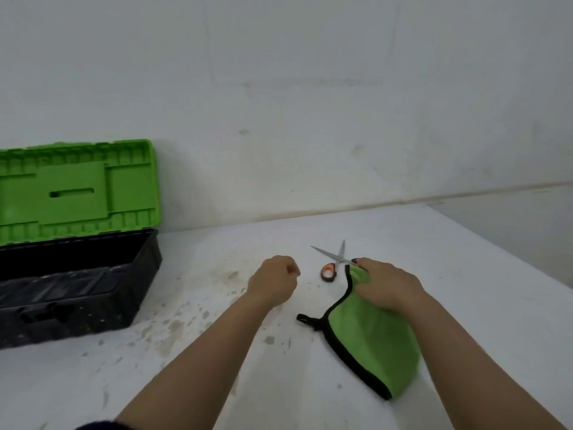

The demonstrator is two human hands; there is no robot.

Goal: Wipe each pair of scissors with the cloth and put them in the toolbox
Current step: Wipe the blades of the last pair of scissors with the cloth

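A person's right hand grips a bunched green cloth and brings it against a pair of orange-handled scissors lying on the stained white worktop. The fingers are curled round the cloth's upper edge, and the rest of it trails back beneath the wrist, its black-trimmed hem and hanging loop resting on the surface. The scissors lie with their blades splayed apart and pointing toward the wall; one handle loop shows beside the cloth, while the other is hidden under it, so whether the hand also grips the scissors cannot be told.

The left hand hovers just beside the scissors, its fingers curled into a loose fist that holds nothing, seemingly ready to steady or lift the tool.

At the worktop's left stands the toolbox, black-bodied with its green lid propped open against the wall, apparently left that way to receive the scissors. They lie well apart from it, and the wiping looks barely begun.
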